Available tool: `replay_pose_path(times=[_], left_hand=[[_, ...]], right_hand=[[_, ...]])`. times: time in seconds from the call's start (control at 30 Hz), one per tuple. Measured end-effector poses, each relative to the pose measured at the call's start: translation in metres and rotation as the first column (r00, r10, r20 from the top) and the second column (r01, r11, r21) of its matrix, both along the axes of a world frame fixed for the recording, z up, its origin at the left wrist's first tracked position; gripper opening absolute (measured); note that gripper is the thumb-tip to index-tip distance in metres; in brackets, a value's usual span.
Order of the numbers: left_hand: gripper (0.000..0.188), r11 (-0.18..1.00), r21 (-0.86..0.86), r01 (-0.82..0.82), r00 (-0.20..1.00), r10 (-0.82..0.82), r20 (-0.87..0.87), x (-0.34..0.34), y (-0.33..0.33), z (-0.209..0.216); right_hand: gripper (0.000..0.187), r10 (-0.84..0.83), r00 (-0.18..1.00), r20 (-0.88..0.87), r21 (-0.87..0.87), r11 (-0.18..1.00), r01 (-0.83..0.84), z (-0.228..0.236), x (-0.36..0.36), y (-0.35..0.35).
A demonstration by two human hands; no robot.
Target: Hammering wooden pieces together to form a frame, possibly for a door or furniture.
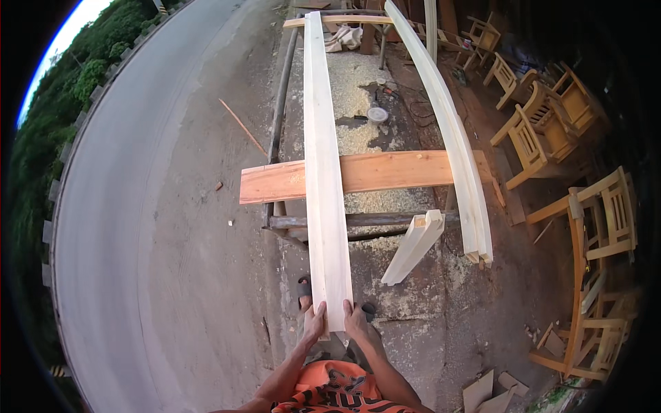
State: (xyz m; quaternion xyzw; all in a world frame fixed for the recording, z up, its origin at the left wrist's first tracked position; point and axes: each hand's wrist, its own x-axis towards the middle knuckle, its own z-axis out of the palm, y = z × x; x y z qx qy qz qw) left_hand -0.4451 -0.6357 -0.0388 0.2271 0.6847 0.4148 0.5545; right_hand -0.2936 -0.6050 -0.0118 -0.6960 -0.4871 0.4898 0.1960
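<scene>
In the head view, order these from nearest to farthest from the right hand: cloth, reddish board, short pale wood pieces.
From the right hand:
1. Short pale wood pieces: ahead, to its right.
2. Reddish board: farther ahead, lying crosswise.
3. Cloth: near the far end.

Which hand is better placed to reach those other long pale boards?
Probably the right hand: it grips the right edge of the held wood, the side nearer the other boards. The left hand holds the opposite edge.

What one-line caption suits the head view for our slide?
Left hand and right hand grip the near end of a long, pale, flat-faced timber passing over a reddish-brown wooden plank.
</scene>
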Motion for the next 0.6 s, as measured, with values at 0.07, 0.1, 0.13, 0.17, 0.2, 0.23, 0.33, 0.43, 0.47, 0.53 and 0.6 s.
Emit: replay_pose_path(times=[0.07, 0.1, 0.13, 0.17, 0.2, 0.23, 0.33, 0.43, 0.47, 0.53, 0.6], left_hand=[[0.053, 0.999, 0.035, -0.034, 0.998, 0.035, -0.045, -0.019, -0.004, -0.014], [0.053, 1.0, 0.002, -0.032, 0.998, 0.032, -0.058, -0.04, -0.008, -0.011], [0.052, 0.999, -0.033, -0.028, 0.997, 0.026, -0.07, -0.064, -0.007, -0.011], [0.054, 0.999, -0.037, -0.028, 0.999, 0.027, -0.03, -0.09, -0.007, -0.01], [0.054, 0.996, -0.091, 0.021, 0.993, -0.031, -0.118, -0.113, -0.001, -0.01], [0.055, 0.987, -0.15, 0.064, 0.975, -0.094, -0.201, -0.128, 0.004, -0.013], [0.055, 0.992, 0.122, -0.021, 0.94, 0.061, -0.334, -0.127, -0.003, -0.022], [0.052, 0.994, -0.093, 0.061, 0.958, -0.084, -0.274, -0.124, 0.015, 0.003], [0.048, 0.987, -0.133, 0.088, 0.953, -0.122, -0.276, -0.128, 0.01, -0.009], [0.047, 0.997, -0.058, 0.048, 0.964, -0.062, -0.26, -0.118, 0.018, -0.001], [0.046, 0.998, 0.054, 0.032, 0.972, -0.019, -0.235, -0.112, 0.025, 0.002]], right_hand=[[0.064, 0.014, 1.0, -0.022, 0.034, 0.999, -0.013, -0.006, -0.019, 0.005], [0.063, 0.047, 0.999, -0.017, -0.009, 0.999, -0.047, 0.003, -0.038, 0.003], [0.063, 0.078, 0.997, -0.013, -0.054, 0.995, -0.079, 0.009, -0.057, 0.005], [0.063, 0.106, 0.993, -0.059, -0.03, 0.994, -0.108, 0.014, -0.077, 0.007], [0.062, 0.149, 0.988, -0.052, -0.048, 0.987, -0.151, -0.008, -0.095, 0.008], [0.061, 0.19, 0.981, -0.045, -0.07, 0.979, -0.193, -0.03, -0.108, 0.006], [0.06, 0.136, 0.988, -0.072, 0.01, 0.991, -0.136, -0.026, -0.118, 0.0], [0.054, 0.081, 0.995, -0.05, 0.011, 0.997, -0.081, -0.019, -0.116, 0.013], [0.054, 0.094, 0.995, -0.037, -0.009, 0.995, -0.095, -0.009, -0.116, 0.012], [0.055, 0.23, 0.967, 0.113, -0.021, 0.973, -0.229, 0.038, -0.113, 0.037], [0.055, 0.23, 0.965, 0.124, -0.066, 0.973, -0.223, 0.064, -0.11, 0.058]])
